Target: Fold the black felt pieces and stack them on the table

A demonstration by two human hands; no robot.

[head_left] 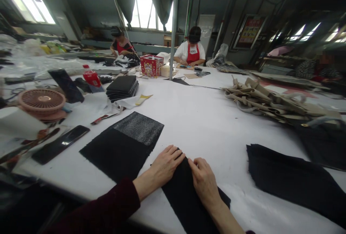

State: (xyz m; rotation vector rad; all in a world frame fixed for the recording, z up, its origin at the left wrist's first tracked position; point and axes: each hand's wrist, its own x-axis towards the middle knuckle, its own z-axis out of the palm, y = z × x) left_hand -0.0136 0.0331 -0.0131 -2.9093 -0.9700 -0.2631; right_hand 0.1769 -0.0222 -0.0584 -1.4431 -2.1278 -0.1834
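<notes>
A black fabric piece (186,198) lies on the white table (200,118) right in front of me. My left hand (166,163) rests flat on its far left edge, fingers stretched out together. My right hand (204,180) lies on the piece beside it, fingers curled down onto the cloth near its top edge. The two hands almost touch. Left of them lies a larger black fabric stack (123,145) with a grey sparkly patch at its far end. Whether either hand pinches the cloth is not clear.
A wide black cloth pile (294,180) lies at right. Beige straps and bag parts (267,100) are heaped behind it. A phone (61,144), a pink fan (41,100), black folded pieces (122,86) and a red box (151,65) stand at left. Other people sit at the far side.
</notes>
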